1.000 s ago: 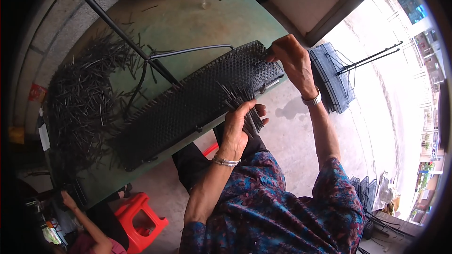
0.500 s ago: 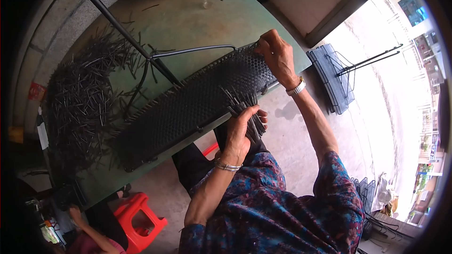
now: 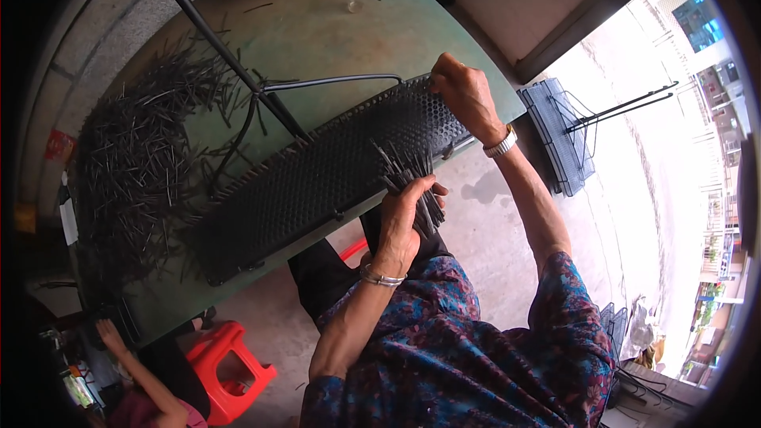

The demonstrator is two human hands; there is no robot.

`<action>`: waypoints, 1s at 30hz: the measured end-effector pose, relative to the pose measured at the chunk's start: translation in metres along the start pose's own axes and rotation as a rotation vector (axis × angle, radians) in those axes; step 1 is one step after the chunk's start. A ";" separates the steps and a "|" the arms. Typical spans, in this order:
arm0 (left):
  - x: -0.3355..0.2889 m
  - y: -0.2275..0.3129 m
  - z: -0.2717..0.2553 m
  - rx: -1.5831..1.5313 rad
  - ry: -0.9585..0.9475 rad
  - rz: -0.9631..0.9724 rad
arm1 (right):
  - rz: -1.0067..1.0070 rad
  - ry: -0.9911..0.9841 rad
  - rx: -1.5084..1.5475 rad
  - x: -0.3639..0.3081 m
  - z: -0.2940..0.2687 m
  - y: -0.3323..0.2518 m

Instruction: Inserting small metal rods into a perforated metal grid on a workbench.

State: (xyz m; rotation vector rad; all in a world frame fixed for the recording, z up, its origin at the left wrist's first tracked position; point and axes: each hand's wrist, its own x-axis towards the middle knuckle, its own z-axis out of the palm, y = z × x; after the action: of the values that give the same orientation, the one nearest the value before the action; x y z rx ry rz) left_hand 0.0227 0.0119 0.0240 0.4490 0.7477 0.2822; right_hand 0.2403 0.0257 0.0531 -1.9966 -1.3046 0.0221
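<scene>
A bundle of thin dark sticks (image 3: 429, 210) is clasped in my left hand (image 3: 400, 218), just over the near edge of a long black panel full of small holes (image 3: 293, 194). The panel lies aslant on the green table, and a black rod with forked braces (image 3: 198, 28) joins its far side. At the panel's right end, my right hand (image 3: 469, 99) is closed with its fingertips pinched against the holes. Whatever sits in that pinch is too small or hidden to make out.
Loose dark sticks (image 3: 139, 166) form a large heap on the left of the green table (image 3: 380, 40). A red stool (image 3: 230, 372) stands below. A co-worker's hand (image 3: 112, 338) rests by the table's lower left corner. Another rod-handled panel (image 3: 559, 135) leans at right.
My right hand has shifted slightly left and down at the panel's end. The co-worker's hand has risen towards the table edge. My left hand still grips the sticks.
</scene>
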 end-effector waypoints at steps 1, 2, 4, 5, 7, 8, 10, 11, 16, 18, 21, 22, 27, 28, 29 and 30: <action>0.000 0.000 0.000 0.005 0.001 0.002 | -0.039 0.015 -0.060 0.000 0.003 0.000; 0.000 0.000 0.000 0.009 0.002 0.004 | -0.078 0.030 -0.119 0.001 0.005 -0.002; 0.000 0.001 0.001 0.014 0.003 0.011 | -0.065 0.034 -0.173 0.005 0.010 -0.004; 0.000 0.001 0.001 0.017 0.003 0.019 | -0.053 0.038 -0.229 0.006 0.010 -0.005; -0.001 -0.001 0.001 0.019 0.009 0.019 | -0.037 0.020 -0.248 0.007 0.009 -0.006; 0.000 -0.001 0.001 0.020 0.017 0.023 | -0.025 0.000 -0.266 0.008 0.009 -0.006; 0.002 -0.002 0.000 0.024 0.016 0.028 | -0.043 0.016 -0.249 0.007 0.008 -0.003; 0.001 -0.003 0.000 0.026 0.017 0.031 | -0.060 0.029 -0.232 0.005 0.007 -0.001; 0.000 0.000 0.003 0.011 -0.001 0.023 | -0.100 0.024 -0.247 -0.007 0.012 0.008; -0.004 0.002 0.005 0.005 0.003 0.025 | -0.053 0.055 -0.248 -0.015 0.009 0.000; -0.005 0.005 0.006 0.012 0.012 0.059 | -0.047 -0.024 -0.031 -0.026 -0.023 -0.018; -0.003 0.004 0.003 0.007 0.017 0.077 | 0.112 -0.305 0.135 -0.032 -0.034 -0.031; -0.004 0.006 0.009 0.004 -0.014 0.087 | 0.239 -0.629 0.552 -0.061 -0.042 -0.045; -0.007 0.007 0.013 0.031 -0.014 0.095 | 0.242 -0.627 0.552 -0.062 -0.043 -0.043; -0.008 0.007 0.015 0.058 -0.013 0.107 | 0.258 -0.640 0.598 -0.062 -0.043 -0.041; -0.008 0.007 0.015 0.058 -0.012 0.108 | 0.274 -0.654 0.645 -0.062 -0.043 -0.040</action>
State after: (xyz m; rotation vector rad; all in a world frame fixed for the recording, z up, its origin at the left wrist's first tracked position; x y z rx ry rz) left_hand 0.0271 0.0102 0.0412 0.5461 0.7225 0.3592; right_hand 0.1959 -0.0400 0.0855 -1.6132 -1.1650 1.1557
